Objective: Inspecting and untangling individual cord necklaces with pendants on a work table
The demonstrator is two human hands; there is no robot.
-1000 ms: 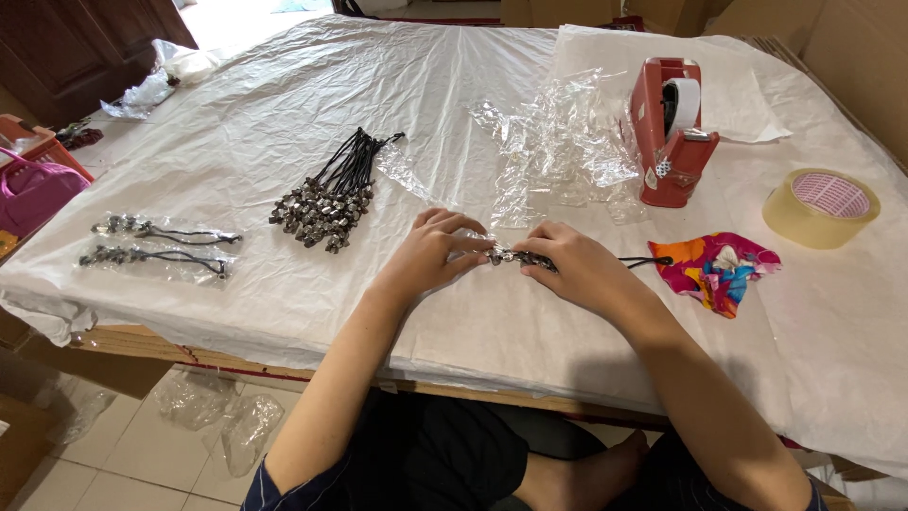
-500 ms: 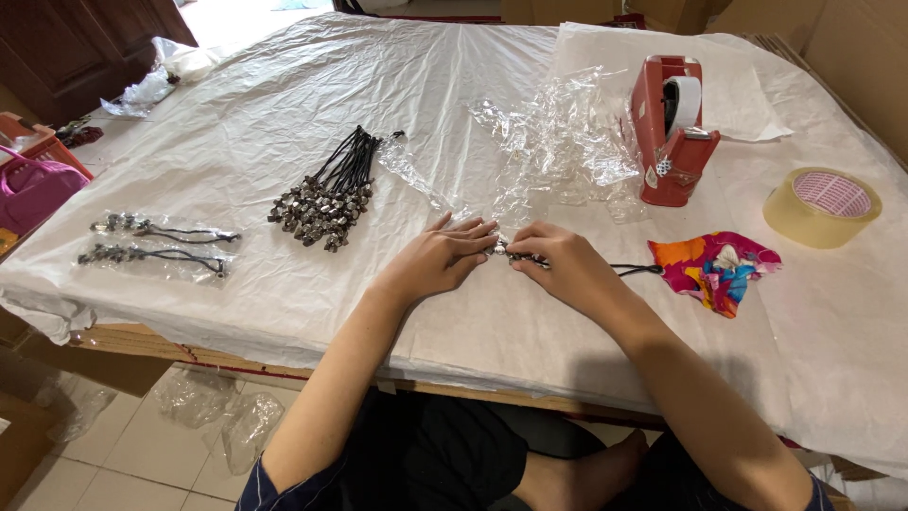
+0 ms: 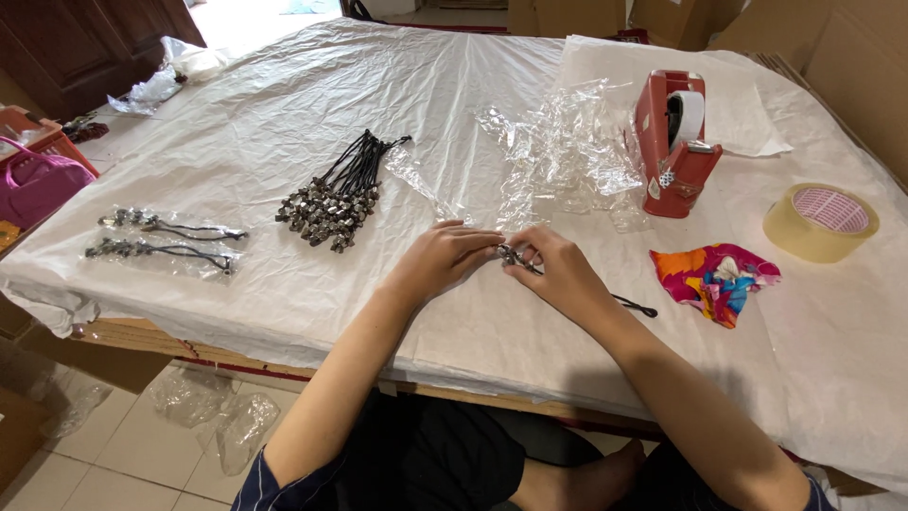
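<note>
The left hand (image 3: 445,257) and the right hand (image 3: 560,273) meet at the middle of the white-covered table (image 3: 284,114), fingertips pinched together on one small piece: a corded charm (image 3: 515,257) with a cluster of metal beads at its head. Both hands close on that beaded end, the left from its own side with fingers curled over it, the right with thumb and forefinger nipping it. The charm's black cord trails out from under the right hand across the sheet and ends in a small loop (image 3: 643,309).

Taking the charm as the landmark: just beyond it, further from the person, lies a heap of clear crinkled plastic sleeves (image 3: 567,151). Beyond and to the left of it sits a bundle of like charms (image 3: 336,194), black cords fanned together, metal ends bunched toward the person. Far to its left, near the table edge, two charms already in clear bags (image 3: 165,241) lie side by side. To its right, near the cord's loop, rests a bright multicoloured cloth (image 3: 714,279). Beyond that cloth stands a red tape dispenser (image 3: 673,142), and well to the right of the charm lies a roll of tan packing tape (image 3: 821,221), flat on the sheet.
</note>
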